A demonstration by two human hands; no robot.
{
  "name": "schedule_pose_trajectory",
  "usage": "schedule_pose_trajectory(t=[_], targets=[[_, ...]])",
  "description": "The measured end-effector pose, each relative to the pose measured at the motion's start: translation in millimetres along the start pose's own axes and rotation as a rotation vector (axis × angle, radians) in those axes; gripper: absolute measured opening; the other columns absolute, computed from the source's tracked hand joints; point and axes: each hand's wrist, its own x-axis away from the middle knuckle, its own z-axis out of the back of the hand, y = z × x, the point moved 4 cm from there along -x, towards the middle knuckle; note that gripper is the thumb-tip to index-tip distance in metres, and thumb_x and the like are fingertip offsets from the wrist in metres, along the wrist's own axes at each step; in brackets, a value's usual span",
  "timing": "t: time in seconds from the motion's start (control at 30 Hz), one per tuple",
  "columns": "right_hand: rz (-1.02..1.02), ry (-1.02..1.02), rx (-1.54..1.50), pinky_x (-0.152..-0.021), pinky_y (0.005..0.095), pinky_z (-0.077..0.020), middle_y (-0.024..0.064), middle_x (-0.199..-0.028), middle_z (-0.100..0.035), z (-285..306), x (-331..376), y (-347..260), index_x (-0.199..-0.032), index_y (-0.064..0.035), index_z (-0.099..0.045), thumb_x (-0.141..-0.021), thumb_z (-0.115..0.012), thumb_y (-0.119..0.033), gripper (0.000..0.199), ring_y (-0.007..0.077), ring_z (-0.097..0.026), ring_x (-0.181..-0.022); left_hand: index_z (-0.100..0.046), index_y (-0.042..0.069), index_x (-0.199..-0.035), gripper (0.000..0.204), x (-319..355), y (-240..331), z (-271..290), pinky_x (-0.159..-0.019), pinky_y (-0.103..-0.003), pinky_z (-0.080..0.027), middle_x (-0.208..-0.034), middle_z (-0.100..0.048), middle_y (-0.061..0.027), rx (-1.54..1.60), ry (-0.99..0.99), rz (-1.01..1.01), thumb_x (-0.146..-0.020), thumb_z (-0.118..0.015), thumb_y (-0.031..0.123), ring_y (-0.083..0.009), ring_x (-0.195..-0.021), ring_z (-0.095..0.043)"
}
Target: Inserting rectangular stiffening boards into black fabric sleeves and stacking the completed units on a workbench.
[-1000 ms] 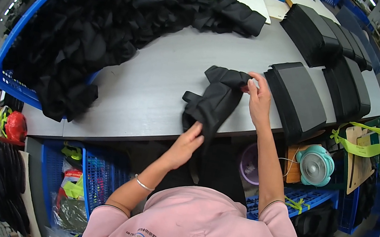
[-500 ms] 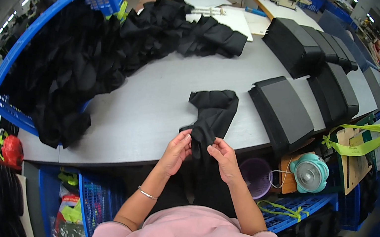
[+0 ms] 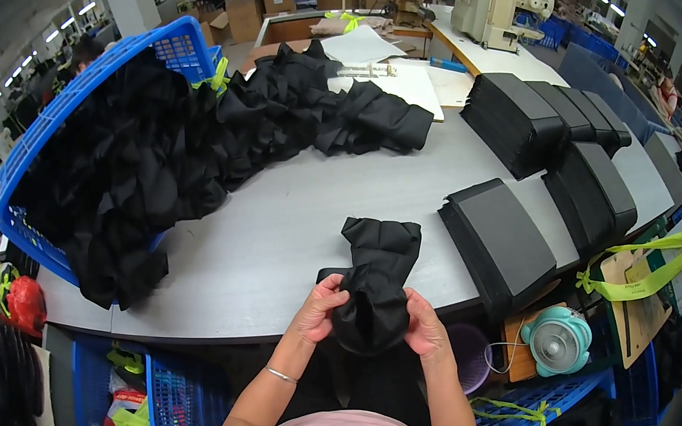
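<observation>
1. Many loose black fabric pieces (image 3: 142, 162) are spilling limply from a blue basket (image 3: 59, 121), well beyond the left hand (image 3: 319, 309).
2. Stiff black rectangular stacks (image 3: 502, 245) are sitting just past the right hand (image 3: 427, 327).
3. One soft, light, floppy black garment piece (image 3: 374, 286) is being pinched between both hands, fingers closed on its near end; gathered edges are judged the best hold.

Just the one view here, from the camera on my head, left of the pair, tilted down over my chest toward the grey table (image 3: 284, 231). It sits close above my left hand (image 3: 318, 307) and right hand (image 3: 423, 326) (forearms come in from the bottom edge). Fisheye lens, so the table edge and the blue basket (image 3: 74, 110) curve near the rim.
</observation>
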Motion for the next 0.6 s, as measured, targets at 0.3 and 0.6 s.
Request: schedule_pose_trajectory(t=[0.3,0.6], targets=[[0.456,0.449,1.038,-0.066,0.0255,-0.049,0.0026,-0.08,-0.067,-29,-7,-22,-0.098,-0.0054,-0.061,-0.085,-0.069,0.003,0.017,0.0123,-0.062,-0.068,-0.07,0.004,-0.08,0.012,22,25,-7,-0.063,-0.021,-0.044,-0.086,-0.058,-0.0012,-1.087,0.559,-0.761,-0.082,-0.067,-0.007,-0.0061,-0.073,-0.054],[0.688,0.552,1.413,-0.075,0.0458,-0.0523,0.0264,-0.091,-0.068,-48,12,7,-0.114,0.0044,-0.059,-0.092,-0.067,-0.017,0.031,0.0465,-0.066,-0.09,-0.057,0.004,-0.115,0.036,34,0,-20,-0.069,-0.024,-0.049,-0.084,-0.064,-0.0021,-0.934,0.42,-0.516,-0.085,-0.077,0.009,-0.0082,-0.073,-0.06]])
